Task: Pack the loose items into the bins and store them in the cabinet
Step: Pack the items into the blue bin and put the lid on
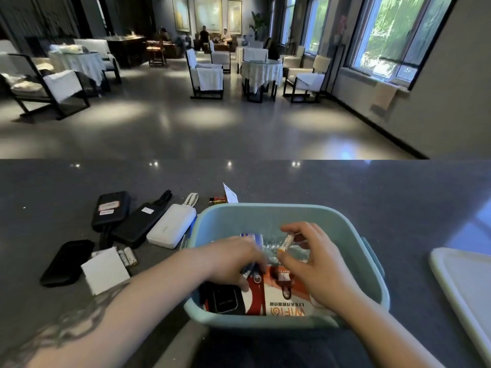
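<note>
A teal bin (265, 211) stands on the dark counter in front of me. Inside it lie a red and white WiFi box (284, 304), a small black device (225, 300) and clear plastic wrap (271, 248). Both hands are inside the bin. My left hand (233, 257) grips dark blue batteries (255, 274) with metal ends. My right hand (316, 258) pinches a white and orange battery (286, 243) between thumb and fingers. To the left of the bin lie a white power bank (171, 225), two black power banks (139, 224), a black pouch (67, 261), a white box (105, 270) and loose white batteries (128, 256).
A pale teal lid (465, 282) lies on the counter at the right. Red batteries (218, 200) and a paper slip (230, 193) sit just behind the bin. Beyond the counter edge is a lounge floor with chairs, covered tables and seated people far away.
</note>
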